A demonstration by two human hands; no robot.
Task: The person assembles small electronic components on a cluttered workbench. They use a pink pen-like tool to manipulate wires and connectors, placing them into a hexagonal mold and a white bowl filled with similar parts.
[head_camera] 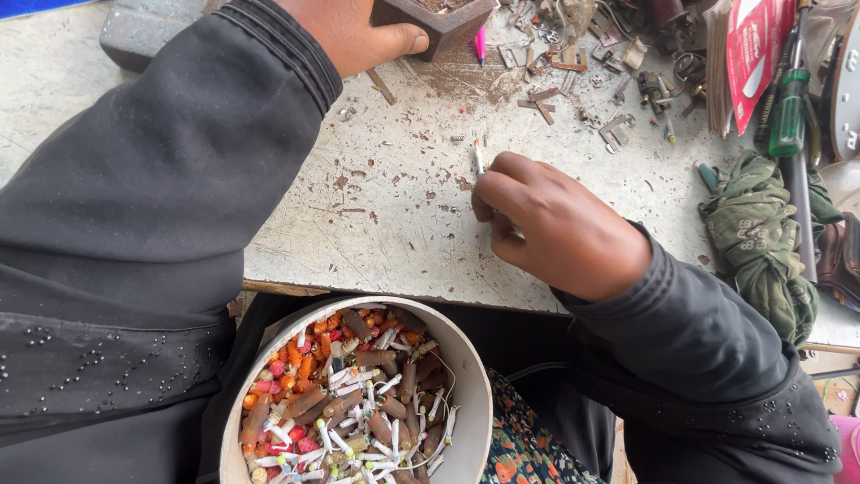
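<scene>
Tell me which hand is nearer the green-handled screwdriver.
Right. The right hand rests mid-table, left of the green-handled screwdriver; the left hand is farther away at the top, gripping a brown box.

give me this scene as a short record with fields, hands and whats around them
left hand: grips the edge of a small brown block-shaped holder
right hand: curled on the table, pinching a thin white stick with a reddish tip
surface: worn, scratched white table
lap: round white bowl full of small white, brown, orange and pink pieces
far right: green-handled screwdriver, green cloth, scattered metal bits
</scene>
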